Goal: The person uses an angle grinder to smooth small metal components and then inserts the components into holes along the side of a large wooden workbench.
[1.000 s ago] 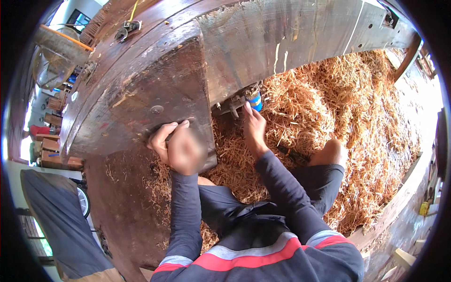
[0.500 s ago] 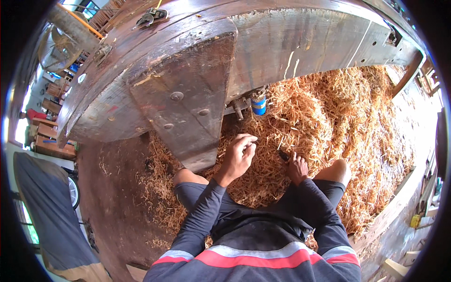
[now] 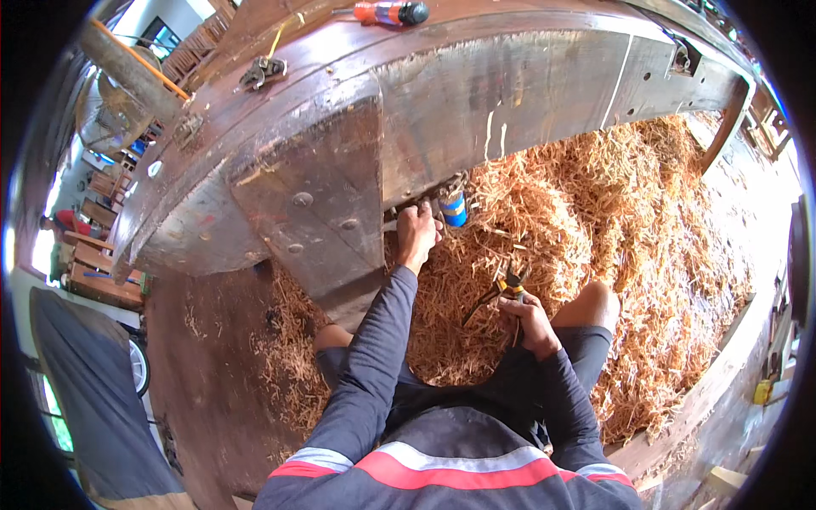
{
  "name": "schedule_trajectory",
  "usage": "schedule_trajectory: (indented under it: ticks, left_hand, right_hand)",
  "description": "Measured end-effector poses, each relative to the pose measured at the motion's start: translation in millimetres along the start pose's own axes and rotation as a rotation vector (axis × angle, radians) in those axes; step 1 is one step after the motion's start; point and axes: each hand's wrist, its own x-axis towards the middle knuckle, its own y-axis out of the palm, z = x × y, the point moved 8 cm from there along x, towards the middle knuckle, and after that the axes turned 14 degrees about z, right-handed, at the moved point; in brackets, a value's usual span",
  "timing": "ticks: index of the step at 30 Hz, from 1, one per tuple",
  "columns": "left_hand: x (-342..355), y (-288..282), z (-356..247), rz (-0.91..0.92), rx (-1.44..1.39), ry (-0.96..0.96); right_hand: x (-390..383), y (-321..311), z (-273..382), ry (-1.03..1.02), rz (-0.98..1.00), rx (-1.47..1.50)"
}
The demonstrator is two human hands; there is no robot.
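My left hand (image 3: 416, 234) reaches up under the big dark wooden workbench (image 3: 476, 93), its fingers closed on a metal fitting (image 3: 429, 202) at the bench's lower edge, beside a blue part (image 3: 455, 210). My right hand (image 3: 529, 319) rests near my right knee (image 3: 595, 299) and grips a pair of pliers (image 3: 501, 293) whose jaws point up toward the bench. Both arms wear dark long sleeves. I sit on the floor with my legs folded over a heap of straw-coloured wood shavings (image 3: 595, 229).
A thick wooden bench leg (image 3: 319, 204) with bolt heads stands left of my left hand. A screwdriver with an orange handle (image 3: 387, 12) lies on the bench top, and a metal latch (image 3: 259, 72) sits farther left. A wooden curb (image 3: 722, 382) bounds the shavings at right.
My left hand has risen from the shavings to the fitting under the bench. My right hand has picked up the pliers and now holds them by my knee.
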Motion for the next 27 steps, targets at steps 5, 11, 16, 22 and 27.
schedule_trajectory:
  ticks: [5,11,16,22,27]
  left_hand:
    - [36,6,15,0.113,-0.067,-0.129]
    - [20,7,-2,0.050,0.133,-0.134]
    - [11,13,-9,-0.048,0.065,-0.023]
    - [13,9,-16,-0.268,0.040,0.064]
    - [4,11,-33,-0.279,0.145,0.034]
  right_hand:
    - [4,-22,11,-0.014,0.016,-0.209]
    - [6,-44,-1,-0.041,0.034,-0.431]
    - [9,-52,-11,0.080,0.003,-0.366]
    - [29,-38,-9,0.135,0.040,-0.462]
    - [29,-34,-8,0.113,0.036,-0.470]
